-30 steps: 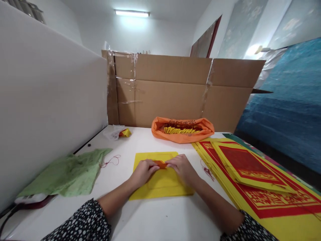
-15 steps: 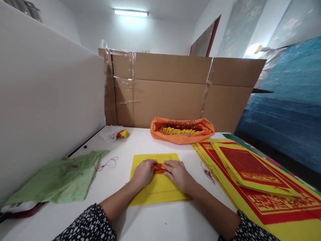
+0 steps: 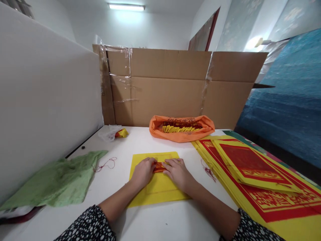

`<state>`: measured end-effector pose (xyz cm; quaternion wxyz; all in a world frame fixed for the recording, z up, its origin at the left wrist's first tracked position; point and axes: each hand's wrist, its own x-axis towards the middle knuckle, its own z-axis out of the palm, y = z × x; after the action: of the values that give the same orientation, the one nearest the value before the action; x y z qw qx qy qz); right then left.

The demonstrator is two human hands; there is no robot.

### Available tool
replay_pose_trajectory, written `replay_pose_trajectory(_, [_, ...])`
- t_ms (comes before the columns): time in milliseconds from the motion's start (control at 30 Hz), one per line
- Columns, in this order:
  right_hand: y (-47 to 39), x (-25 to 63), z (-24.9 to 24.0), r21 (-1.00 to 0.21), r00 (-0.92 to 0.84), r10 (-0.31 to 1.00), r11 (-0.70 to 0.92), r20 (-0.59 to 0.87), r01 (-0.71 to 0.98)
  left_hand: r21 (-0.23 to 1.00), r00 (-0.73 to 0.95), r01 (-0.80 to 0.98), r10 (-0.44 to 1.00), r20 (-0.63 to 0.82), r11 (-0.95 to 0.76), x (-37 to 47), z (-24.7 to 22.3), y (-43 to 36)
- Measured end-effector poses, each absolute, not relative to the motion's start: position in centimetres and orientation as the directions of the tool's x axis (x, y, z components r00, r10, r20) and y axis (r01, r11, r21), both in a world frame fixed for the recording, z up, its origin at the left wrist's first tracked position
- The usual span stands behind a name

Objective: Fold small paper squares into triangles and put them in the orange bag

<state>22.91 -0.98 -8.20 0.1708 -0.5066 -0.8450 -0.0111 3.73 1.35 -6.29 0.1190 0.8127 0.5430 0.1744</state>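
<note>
A square yellow sheet (image 3: 160,192) lies flat on the white table, with a faint rectangular outline showing through it. On its upper middle sits a small, shiny red-orange folded packet (image 3: 158,167). My left hand (image 3: 143,172) has its fingers closed on the packet's left end. At the right end, my right hand (image 3: 178,174) pinches it between bent fingers and thumb. The fingers cover both ends, so only the packet's middle shows.
Large red-and-yellow printed sheets (image 3: 250,164) are stacked at right. An orange cloth bag (image 3: 175,136) of folded yellow pieces stands behind. Left are a green cloth (image 3: 57,180) and red thread (image 3: 106,164); more red thread (image 3: 209,173) lies right. Cardboard (image 3: 170,90) closes off the back.
The whole view has shifted slightly. Both hands stay at the packet's ends, and its middle looks a little flatter and tidier between the fingers.
</note>
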Motion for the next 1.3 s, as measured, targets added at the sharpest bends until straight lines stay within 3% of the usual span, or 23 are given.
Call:
replay_pose_trajectory(333, [-0.6, 23.0, -8.5, -0.176, -0.424, 0.857, 0.485, 0.293, 0.857, 0.371, 0.353, 0.843, 0.921, 0.165, -0.389, 3.8, -6.3, 1.3])
replay_pose_trajectory(500, [-0.5, 23.1, -8.8, -0.254, -0.469, 0.86, 0.508, 0.202, 0.823, 0.348, 0.384, 0.837, 0.907, 0.176, -0.422, 3.4, -7.0, 1.6])
replay_pose_trajectory(700, [-1.6, 23.8, -7.3, -0.388, -0.509, 0.861, 0.464, -0.015, 0.796, 0.439, 0.642, 0.686, 0.767, 0.011, -0.581, 1.0, -6.2, 4.4])
replay_pose_trajectory(867, [-2.6, 24.4, -6.8, -0.375, -0.614, 0.785, 0.547, -0.08, 0.748, 0.458, 0.72, 0.656, 0.68, -0.141, -0.6, 0.5, -5.0, 6.0])
replay_pose_trajectory(1067, [-3.3, 25.5, -7.4, -0.368, -0.652, 0.758, 0.597, -0.034, 0.713, 0.346, 0.762, 0.611, 0.647, -0.014, -0.712, -0.4, -4.9, 5.9])
replay_pose_trajectory(1300, [-4.7, 22.8, -6.5, -0.363, -0.488, 0.87, 0.433, -0.072, 0.825, 0.3, 0.811, 0.564, 0.584, -0.028, -0.769, -0.9, -4.4, 6.4])
